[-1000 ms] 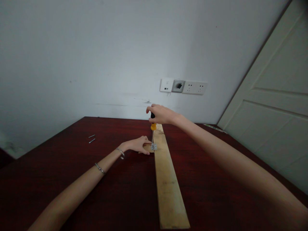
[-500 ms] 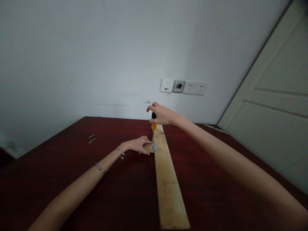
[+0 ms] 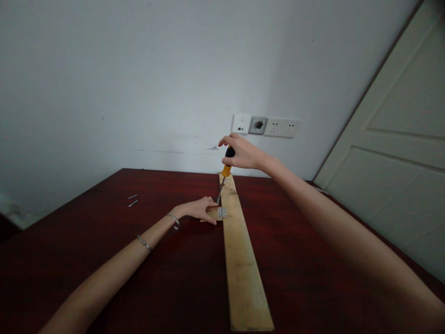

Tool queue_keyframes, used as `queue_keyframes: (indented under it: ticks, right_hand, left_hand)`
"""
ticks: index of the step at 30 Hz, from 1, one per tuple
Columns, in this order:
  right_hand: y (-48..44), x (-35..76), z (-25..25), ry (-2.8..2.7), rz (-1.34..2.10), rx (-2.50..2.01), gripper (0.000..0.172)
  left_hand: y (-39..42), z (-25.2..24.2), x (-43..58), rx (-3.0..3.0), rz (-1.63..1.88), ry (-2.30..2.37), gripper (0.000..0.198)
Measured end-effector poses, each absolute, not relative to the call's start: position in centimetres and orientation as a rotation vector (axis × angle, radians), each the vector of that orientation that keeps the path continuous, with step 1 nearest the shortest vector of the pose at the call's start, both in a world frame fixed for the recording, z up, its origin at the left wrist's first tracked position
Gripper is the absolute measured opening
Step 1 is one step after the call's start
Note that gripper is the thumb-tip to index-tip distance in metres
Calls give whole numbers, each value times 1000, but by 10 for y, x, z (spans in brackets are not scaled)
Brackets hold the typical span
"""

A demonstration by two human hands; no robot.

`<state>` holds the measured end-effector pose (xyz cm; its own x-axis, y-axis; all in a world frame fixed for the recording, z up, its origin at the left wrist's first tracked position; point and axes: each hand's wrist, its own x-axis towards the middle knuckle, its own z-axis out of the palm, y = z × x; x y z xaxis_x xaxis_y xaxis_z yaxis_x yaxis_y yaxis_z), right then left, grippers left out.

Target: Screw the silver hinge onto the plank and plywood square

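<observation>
My right hand (image 3: 239,152) is closed round the black and yellow handle of a screwdriver (image 3: 226,170). Its shaft slants down to the left, with the tip beside the fingertips of my left hand (image 3: 200,208). Between thumb and fingers, that hand grips a small wooden piece (image 3: 212,214), partly hidden under it. A silvery metal hinge (image 3: 222,212) spans the small piece and the left edge of a long pale wooden board (image 3: 243,264). Whether the screwdriver tip touches anything, I cannot tell.
Two thin metal screws or bits (image 3: 133,203) lie on the dark red table (image 3: 156,287) at the left. Behind stands a white wall with a row of sockets (image 3: 274,126). A pale panelled door (image 3: 392,153) is at the right.
My right hand has moved up and slightly right, tilting the screwdriver. Its tip has shifted from the hinge's back edge a little up and left. My left hand stays in place.
</observation>
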<state>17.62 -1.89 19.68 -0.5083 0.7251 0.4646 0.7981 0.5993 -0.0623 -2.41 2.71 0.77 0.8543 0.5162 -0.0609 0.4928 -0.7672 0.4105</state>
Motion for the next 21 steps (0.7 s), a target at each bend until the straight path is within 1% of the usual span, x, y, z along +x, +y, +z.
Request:
queue_keyframes:
  ticks: [2,4,7,11,15,21]
  right_hand:
    - [-19,178,199,-2370,-228,-1205,44]
    - [-20,179,200,-2367,-237,-1205,44]
    - [-22,180,201,-2368,-251,-1199,46]
    - [-24,178,201,-2371,-259,-1191,47]
    - [-24,177,202,-2356,-259,-1178,45]
    - [-23,176,203,-2343,-263,-1119,43]
  left_hand:
    - [28,8,-25,2608,105,754,67]
    - [29,9,-26,2598,168,751,60]
    - [30,9,-26,2518,378,741,47]
    - [31,11,-23,2248,664,721,31]
    - [32,12,-21,2118,743,709,23]
    - [31,14,-22,2093,801,678,18]
